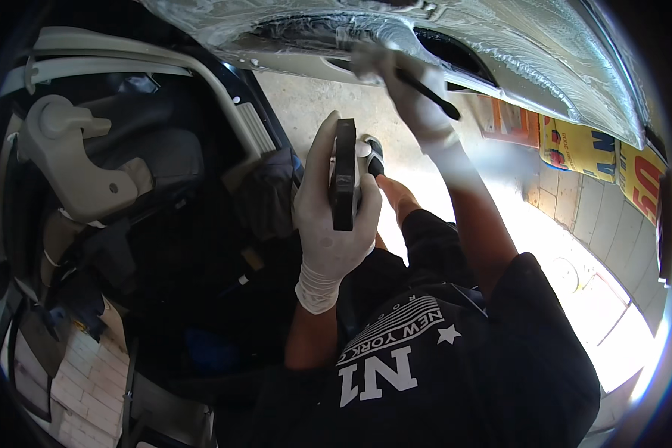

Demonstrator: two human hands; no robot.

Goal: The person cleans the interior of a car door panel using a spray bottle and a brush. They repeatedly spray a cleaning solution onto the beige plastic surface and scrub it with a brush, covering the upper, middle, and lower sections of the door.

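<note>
My left hand, in a white glove, is closed around a black, narrow block-shaped object seen edge-on. It is held upright in front of my body, and what kind of thing it is cannot be made out. My right hand, also gloved in white, grips a brush with a black handle. The brush head is blurred and meets the foam-smeared inner panel of a car door. White lather coats much of that panel, and a dark recess lies to the right of the brush.
On the left is the dark car interior, with a beige plastic trim piece and the door sill. A grey cloth hangs over the sill. Yellow printed sacks and an orange frame stand beyond the door at right.
</note>
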